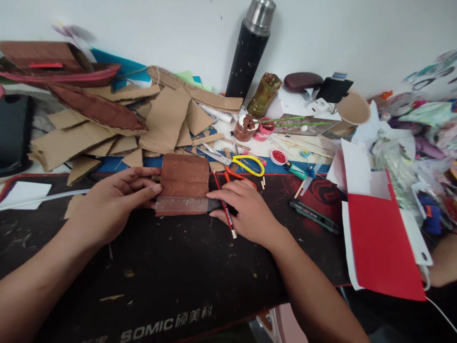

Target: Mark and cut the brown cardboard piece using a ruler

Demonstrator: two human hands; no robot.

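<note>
A brown painted cardboard piece (184, 176) lies above the black mat, a clear ruler (182, 205) across its lower edge. My left hand (117, 197) pinches the left edge of the piece and ruler between thumb and fingers. At the right end, my right hand (243, 205) holds the ruler between thumb and forefinger, and a red and black pencil (223, 205) slants through the same hand, its eraser end toward me. Just behind the right hand are scissors with yellow handles (250, 164) and an orange-handled tool (239, 177).
Cardboard scraps (166, 119) and brown boat models (96, 107) fill the back left. Paint jars (244, 128) stand before a black thermos (248, 57). At right are a cutter (314, 216), red paper (382, 238) and plastic bags. Another person's arm (444, 259) shows at the right edge.
</note>
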